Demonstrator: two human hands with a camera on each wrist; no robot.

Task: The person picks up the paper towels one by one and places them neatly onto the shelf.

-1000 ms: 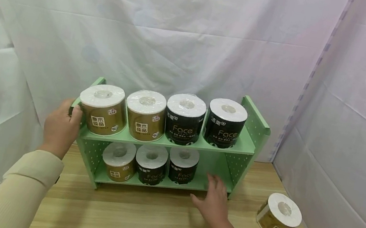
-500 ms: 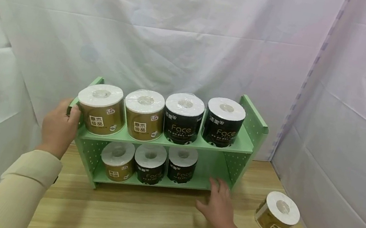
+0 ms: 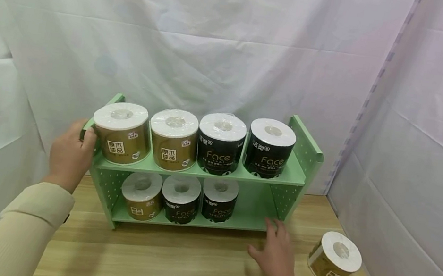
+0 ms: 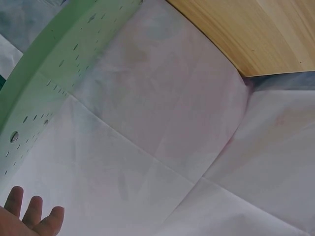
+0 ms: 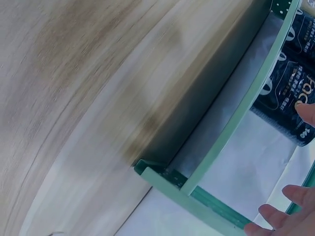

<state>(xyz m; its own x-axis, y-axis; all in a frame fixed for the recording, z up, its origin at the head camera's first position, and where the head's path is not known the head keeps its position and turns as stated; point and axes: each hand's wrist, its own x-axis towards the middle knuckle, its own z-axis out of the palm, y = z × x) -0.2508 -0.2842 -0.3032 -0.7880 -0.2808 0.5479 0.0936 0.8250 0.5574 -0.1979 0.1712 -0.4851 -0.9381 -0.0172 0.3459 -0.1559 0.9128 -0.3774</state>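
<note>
My left hand point(image 3: 70, 153) holds the upper left side panel of a green two-tier shelf point(image 3: 216, 176), thumb toward the front edge. Its fingertips point(image 4: 33, 209) show beside the perforated panel in the left wrist view. My right hand point(image 3: 278, 256) is at the lower tier's front right corner, holding nothing, fingers spread and slightly bent. On the upper tier are two gold-wrapped toilet rolls point(image 3: 124, 142) and two black-wrapped toilet rolls point(image 3: 219, 154). Below sit a gold roll point(image 3: 142, 207) and two black rolls point(image 3: 218, 206); the lower tier's right end is bare.
Another gold-wrapped toilet roll point(image 3: 327, 267) stands on the wooden table point(image 3: 167, 268), right of the shelf. White curtains point(image 3: 216, 61) hang behind the table and along both sides.
My right hand has drawn back to the right and slightly down, away from the lower tier's bare end. The left hand keeps its hold, and the rolls stay in place.
</note>
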